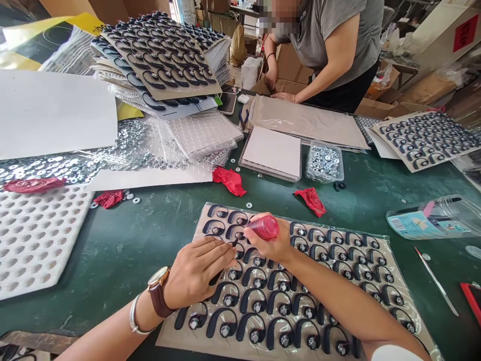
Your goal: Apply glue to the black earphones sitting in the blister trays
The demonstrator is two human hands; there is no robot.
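Note:
My right hand (276, 243) is wrapped round a small bottle of red liquid (264, 227), tilted with its dark tip pointing down and left. Under it lies a brown card sheet (199, 328) in clear film, bearing rows of black ear-hook earphone pieces (256, 328) with silvery round discs. My left hand (199, 271) rests palm down over the sheet's left side, fingers stretched out and fingertips close to the bottle tip. It covers some of the pieces, and what lies under the fingertips is hidden. A watch and a bangle are on my left wrist.
A stack of filled sheets (161, 55) stands at the back left above loose metal washers (128, 140). A white tray with round hollows (33, 240) lies left. Behind are a box of discs (324, 161) and red cloths (229, 180); tweezers (438, 283) lie right. A co-worker (334, 55) bends over cardboard.

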